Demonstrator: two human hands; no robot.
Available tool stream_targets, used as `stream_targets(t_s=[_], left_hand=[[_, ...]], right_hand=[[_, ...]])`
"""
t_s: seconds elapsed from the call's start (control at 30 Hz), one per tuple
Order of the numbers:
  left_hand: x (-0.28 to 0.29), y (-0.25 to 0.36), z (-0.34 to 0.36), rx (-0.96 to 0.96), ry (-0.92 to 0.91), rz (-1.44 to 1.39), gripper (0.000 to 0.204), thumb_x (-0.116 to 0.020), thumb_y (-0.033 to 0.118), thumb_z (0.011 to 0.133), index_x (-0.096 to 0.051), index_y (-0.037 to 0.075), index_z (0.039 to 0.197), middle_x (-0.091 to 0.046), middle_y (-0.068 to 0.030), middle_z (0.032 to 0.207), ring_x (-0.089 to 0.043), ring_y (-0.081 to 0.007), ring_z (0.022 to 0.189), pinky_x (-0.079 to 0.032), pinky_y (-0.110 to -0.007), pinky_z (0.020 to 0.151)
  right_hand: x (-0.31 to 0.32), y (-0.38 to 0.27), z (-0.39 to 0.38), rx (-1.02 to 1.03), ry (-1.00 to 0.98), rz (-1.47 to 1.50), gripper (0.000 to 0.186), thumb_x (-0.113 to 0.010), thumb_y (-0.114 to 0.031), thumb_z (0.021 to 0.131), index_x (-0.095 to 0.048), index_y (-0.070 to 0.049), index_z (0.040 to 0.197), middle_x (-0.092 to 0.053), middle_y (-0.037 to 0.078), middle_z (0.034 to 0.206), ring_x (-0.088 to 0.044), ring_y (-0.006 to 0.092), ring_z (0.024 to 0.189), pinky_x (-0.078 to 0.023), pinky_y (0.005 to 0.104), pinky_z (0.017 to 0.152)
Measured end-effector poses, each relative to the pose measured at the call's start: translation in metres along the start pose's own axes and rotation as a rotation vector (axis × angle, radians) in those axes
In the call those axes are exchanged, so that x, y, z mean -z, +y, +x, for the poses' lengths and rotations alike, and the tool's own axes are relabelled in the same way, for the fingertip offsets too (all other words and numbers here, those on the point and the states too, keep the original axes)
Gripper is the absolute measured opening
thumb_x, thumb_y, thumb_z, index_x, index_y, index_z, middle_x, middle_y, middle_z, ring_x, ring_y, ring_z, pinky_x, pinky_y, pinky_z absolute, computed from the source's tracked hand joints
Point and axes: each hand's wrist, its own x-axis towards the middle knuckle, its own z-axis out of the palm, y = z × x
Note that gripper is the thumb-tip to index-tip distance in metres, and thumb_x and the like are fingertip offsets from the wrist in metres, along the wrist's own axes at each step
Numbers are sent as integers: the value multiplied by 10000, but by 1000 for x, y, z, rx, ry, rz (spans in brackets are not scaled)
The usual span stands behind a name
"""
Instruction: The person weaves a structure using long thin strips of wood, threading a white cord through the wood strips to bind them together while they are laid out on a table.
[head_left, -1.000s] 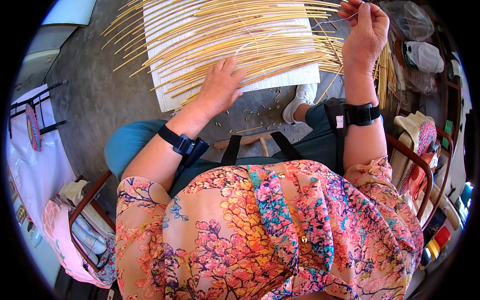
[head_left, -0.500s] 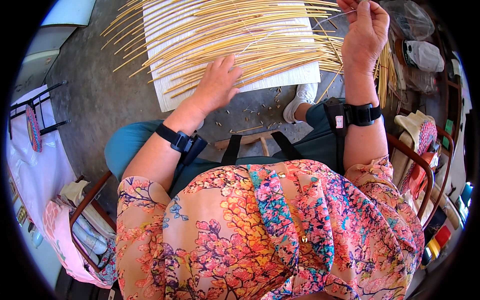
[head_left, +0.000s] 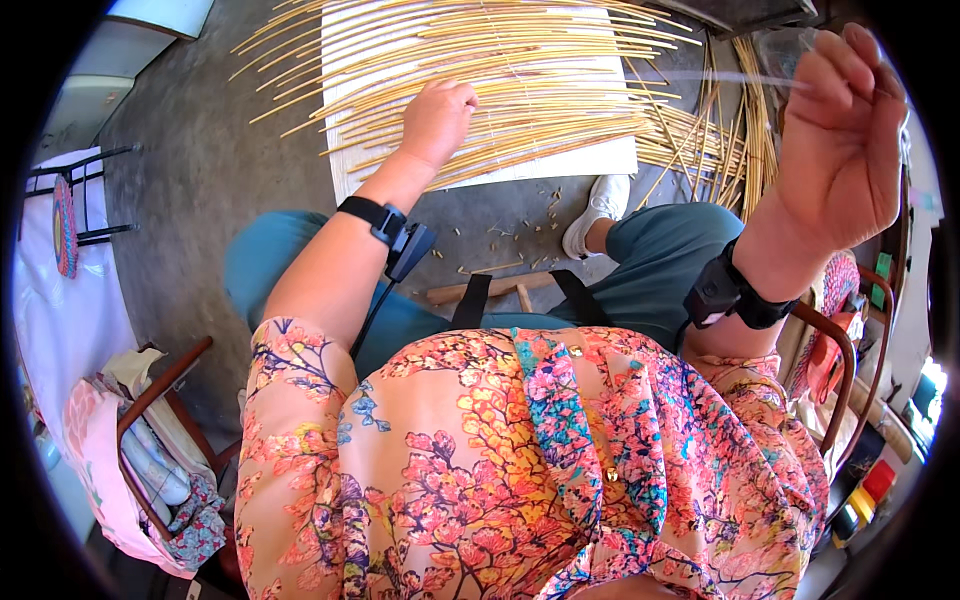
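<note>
Long thin yellow stalks lie side by side in rows, with a pale thread line crossing them. They rest on a white sheet on the floor. My left hand is on the nearer stalks with its fingers curled in; what they grip, if anything, is hidden beneath them. Raised far to the right, my right hand is pinched closed on a white thread. That thread runs blurred through the air, leftward toward the stalks.
More loose stalks lie in a pile on the right. Small cut bits and a wooden bar are on the floor before me. A white shoe stands by the sheet. Chair arms flank me.
My right hand has swung right and nearer to me, drawing the thread along. The left hand has moved slightly farther off over the stalks, and its fingers have curled.
</note>
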Motion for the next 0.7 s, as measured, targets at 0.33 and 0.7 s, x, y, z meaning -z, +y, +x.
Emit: stream_targets(t_s=[0.33, 0.7], left_hand=[[1, 0, 3, -54, -69, 133, 6, -645, 123, 728, -648, 125, 732, -606, -33, 762, -568, -247, 814, -476, -370, 715], [17, 3, -2, 39, -131, 117, 38, -656, 127, 716, -642, 92, 722, -628, -76, 802, -583, -273, 829, -476, -386, 700]], right_hand=[[20, 64, -40, -544, -338, 255, 187, -601, -169, 858, -446, -65, 843, -470, 74, 757, -495, 156, 641, -463, 290, 577], [37, 130, -79, -844, 348, -338, 81, -513, -150, 925, -526, -71, 915, -611, 57, 808, -565, 89, 644, -492, 228, 598]])
